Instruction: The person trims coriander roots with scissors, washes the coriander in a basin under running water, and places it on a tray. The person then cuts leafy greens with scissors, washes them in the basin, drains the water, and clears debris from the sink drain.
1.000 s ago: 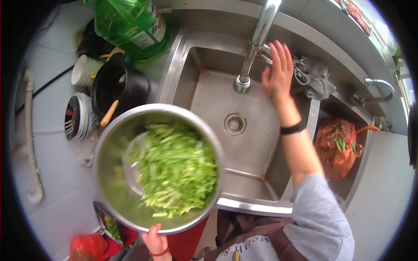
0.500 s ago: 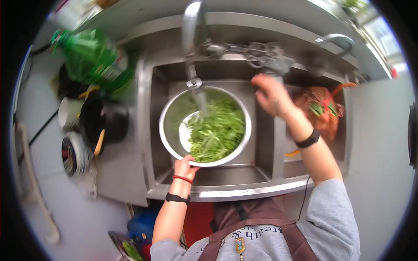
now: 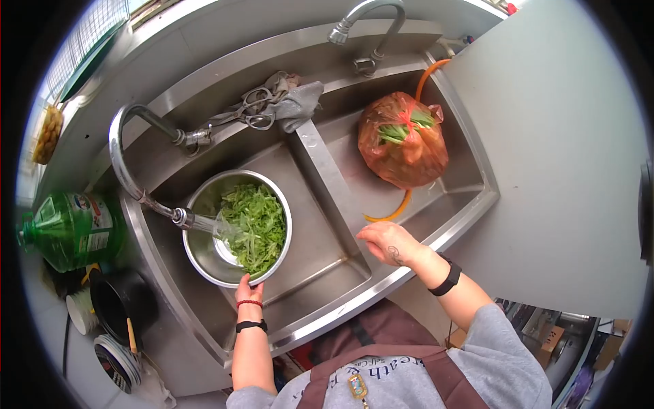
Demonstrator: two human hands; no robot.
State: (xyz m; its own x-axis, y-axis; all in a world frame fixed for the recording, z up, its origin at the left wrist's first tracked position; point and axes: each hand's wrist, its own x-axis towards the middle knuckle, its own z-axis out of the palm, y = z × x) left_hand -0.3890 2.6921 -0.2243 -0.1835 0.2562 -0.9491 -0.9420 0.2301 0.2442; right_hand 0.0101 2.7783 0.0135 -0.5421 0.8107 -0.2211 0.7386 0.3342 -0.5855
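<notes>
Chopped leafy greens fill much of a round metal bowl in the left sink basin. The near rim of this bowl is in the grip of my left hand, whose thumb lies over the edge. Water runs from the left faucet into the bowl. My right hand hovers over the front of the right basin, near the divider, holding nothing, with its fingers loosely bent and the thumb apart. Beyond it sits a red plastic bag with green stalks inside, and an orange hose passes beneath.
Scissors and a grey cloth lie on the ledge behind the divider. A second faucet arches at the back. At left stand a green jug, a black pot and stacked lids. A grey counter borders the right.
The view has turned toward the right basin. My right hand has drawn back from above the sink toward its front edge. My left hand stays on the bowl's rim.
</notes>
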